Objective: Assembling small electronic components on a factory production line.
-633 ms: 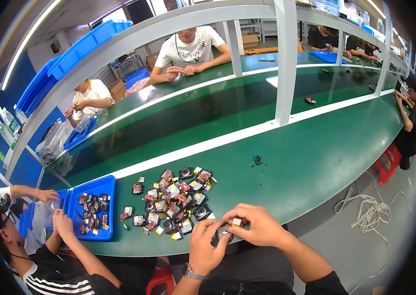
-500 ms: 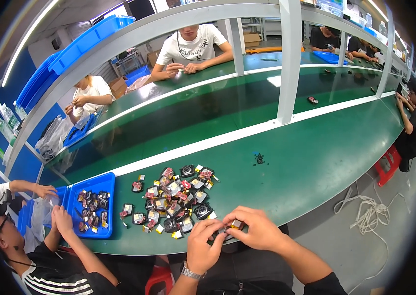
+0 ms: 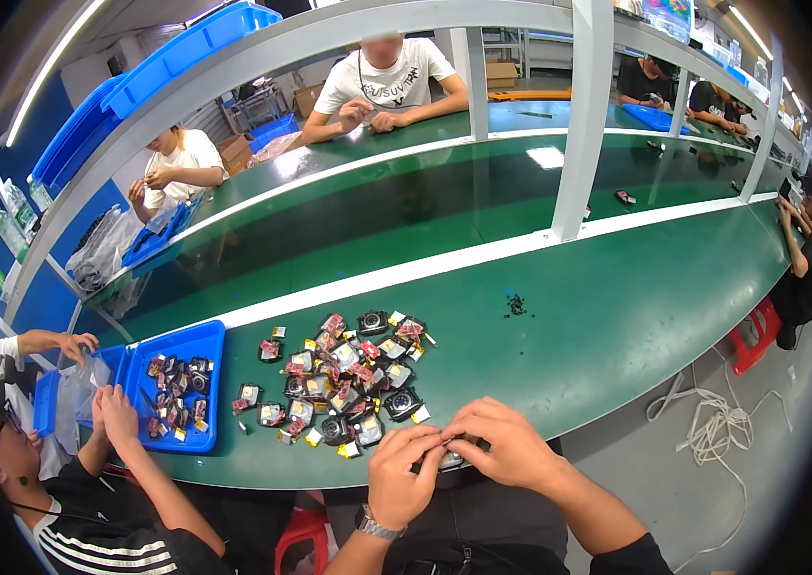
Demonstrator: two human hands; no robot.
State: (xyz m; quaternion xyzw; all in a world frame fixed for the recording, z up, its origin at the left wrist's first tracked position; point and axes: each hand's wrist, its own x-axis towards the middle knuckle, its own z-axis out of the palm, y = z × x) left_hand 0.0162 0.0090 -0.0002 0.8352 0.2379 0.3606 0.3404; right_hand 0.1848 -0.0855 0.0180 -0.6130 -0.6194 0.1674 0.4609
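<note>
Just over the bench's near edge, my left hand (image 3: 400,475) and my right hand (image 3: 500,443) meet with fingertips closed. Between them is a small electronic unit (image 3: 451,461), with a pale silvery face showing under the right fingers. Most of it is hidden, and the tiny part where the fingertips pinch cannot be made out. Left of my hands lies a pile of similar units (image 3: 344,357): black casings, some with round dials, with red circuit boards and silver-and-yellow battery cells. One black casing (image 3: 402,403) with a loose cell lies close to my left hand.
A blue tray (image 3: 218,383) of similar units stands at left, beside a seated co-worker (image 3: 90,498) handling a clear bag. Small black pieces (image 3: 516,305) lie on the green bench (image 3: 607,297). A white post (image 3: 582,125) rises beyond. Several people work across the green belt.
The unit in my hands has turned or tipped; its yellow-edged battery cell, visible before, no longer shows. My fingertips have drawn closer together. The whole view has shifted slightly.
</note>
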